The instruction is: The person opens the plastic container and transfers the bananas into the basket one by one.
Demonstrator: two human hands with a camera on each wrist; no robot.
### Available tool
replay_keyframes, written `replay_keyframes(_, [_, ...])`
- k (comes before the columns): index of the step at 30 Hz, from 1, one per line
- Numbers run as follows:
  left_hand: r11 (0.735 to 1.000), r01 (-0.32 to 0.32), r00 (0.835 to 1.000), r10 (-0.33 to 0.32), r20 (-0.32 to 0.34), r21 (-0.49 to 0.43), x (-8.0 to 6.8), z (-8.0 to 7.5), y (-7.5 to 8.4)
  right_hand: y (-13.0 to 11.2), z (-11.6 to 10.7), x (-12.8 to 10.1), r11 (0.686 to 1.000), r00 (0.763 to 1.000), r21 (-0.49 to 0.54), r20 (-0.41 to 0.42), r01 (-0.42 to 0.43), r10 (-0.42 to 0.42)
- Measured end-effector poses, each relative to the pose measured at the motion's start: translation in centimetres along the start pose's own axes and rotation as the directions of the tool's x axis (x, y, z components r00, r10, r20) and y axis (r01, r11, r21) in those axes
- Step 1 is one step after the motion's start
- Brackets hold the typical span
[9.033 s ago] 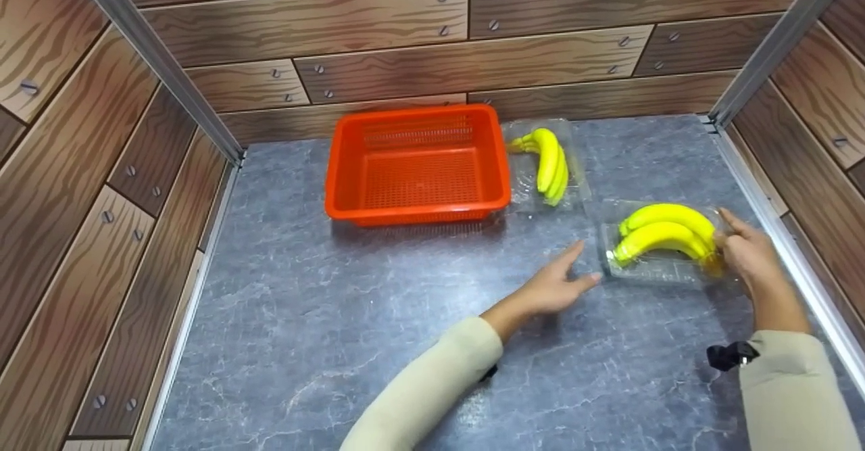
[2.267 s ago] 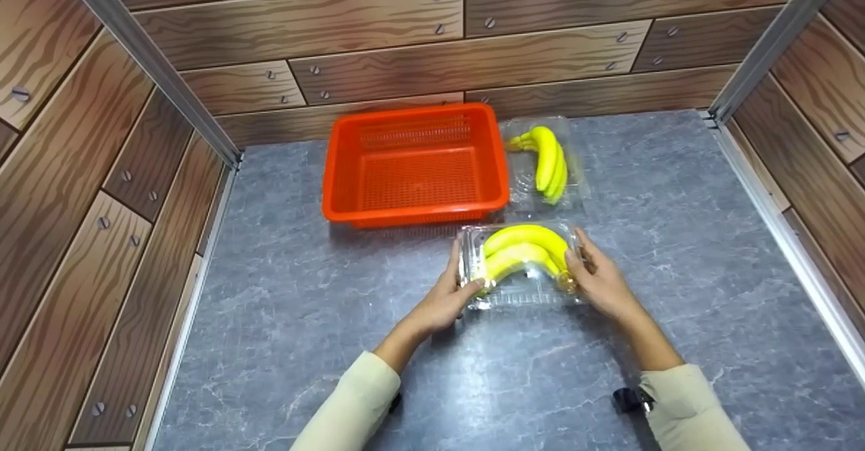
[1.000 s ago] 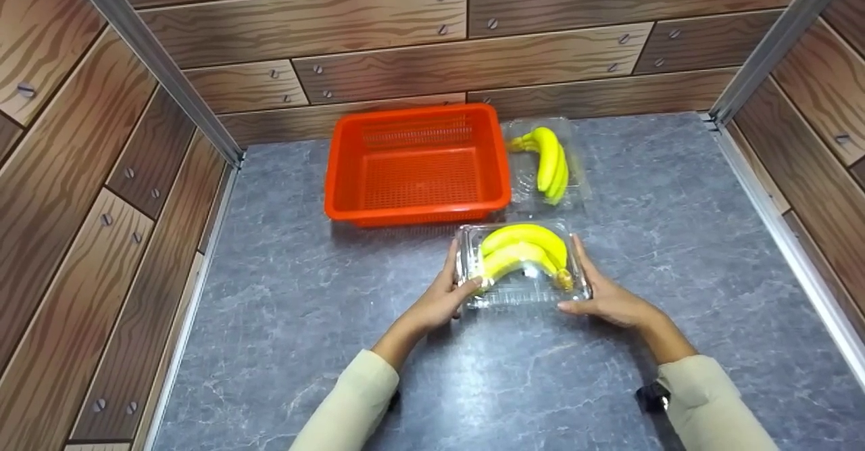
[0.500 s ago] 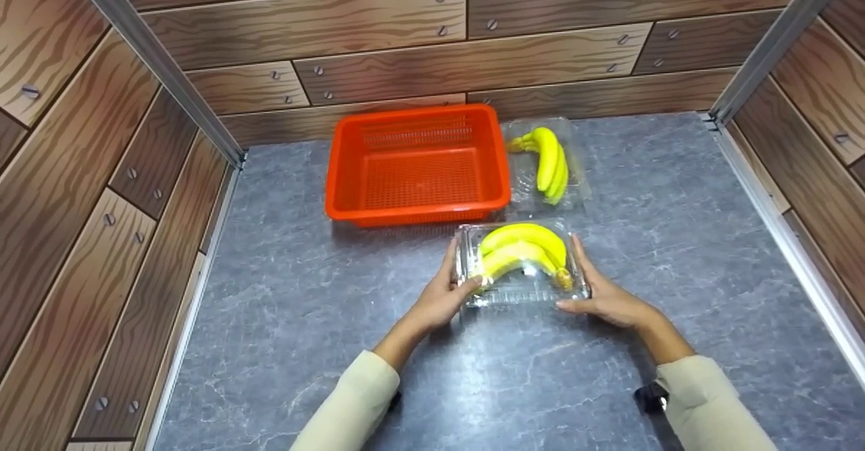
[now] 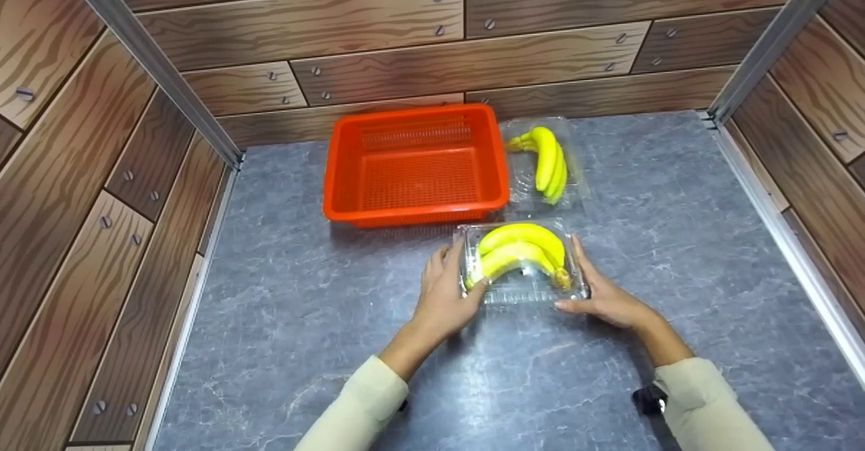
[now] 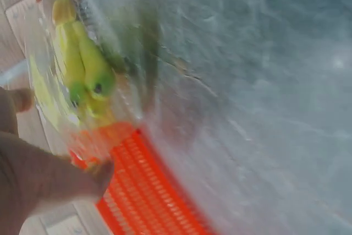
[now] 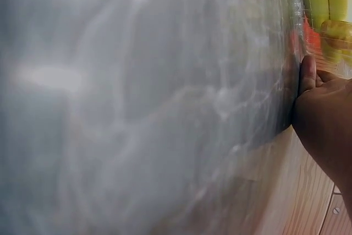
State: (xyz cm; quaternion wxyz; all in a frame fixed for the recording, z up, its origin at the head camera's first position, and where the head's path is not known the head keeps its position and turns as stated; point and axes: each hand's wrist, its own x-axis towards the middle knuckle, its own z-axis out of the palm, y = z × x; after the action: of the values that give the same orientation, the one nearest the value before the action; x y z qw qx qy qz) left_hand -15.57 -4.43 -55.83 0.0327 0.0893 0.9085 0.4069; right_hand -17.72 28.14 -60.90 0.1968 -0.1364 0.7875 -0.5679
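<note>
A clear plastic clamshell box with a bunch of yellow bananas inside lies in front of the basket in the head view. My left hand is at the box's left end, its thumb by the near left corner and its fingers extended along that side. At the opposite end, my right hand holds the near right corner, thumb along the front edge and fingers along the side. The left wrist view, blurred, has the bananas beyond my spread fingers. My right hand shows at the edge of the right wrist view.
Behind the box stands an orange-red plastic basket. Touching or close to its right side is another clear plastic box with bananas. Wood-patterned walls enclose the grey marbled surface at the back and sides.
The clamshell box came from the right to the middle. My right thumb then shifted from its top to the front edge. In the last half second my left hand turned, loosening its hold.
</note>
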Motion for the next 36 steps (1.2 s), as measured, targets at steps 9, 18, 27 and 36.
replay_keyframes(9, [0.853,-0.313,0.945,0.238,0.223,0.418,1.8,1.2,1.6,-0.1,0.1,0.2,1.000,1.000,-0.014,0.004,-0.009,0.009])
replay_keyframes(18, [0.655,-0.387,0.920,0.225,0.322,0.649,3.5,2.5,2.8,0.0,0.2,0.2,1.000,1.000,0.012,0.014,-0.001,0.001])
replay_keyframes(27, [0.584,-0.373,0.928,0.213,0.307,0.721,4.3,3.4,3.4,-0.1,0.2,0.4,1.000,1.000,0.009,0.007,-0.001,0.001])
replay_keyframes(36, [0.553,-0.370,0.928,0.249,0.276,0.747,4.2,4.1,3.8,-0.2,0.2,0.2,0.999,0.999,-0.008,0.007,-0.036,0.036])
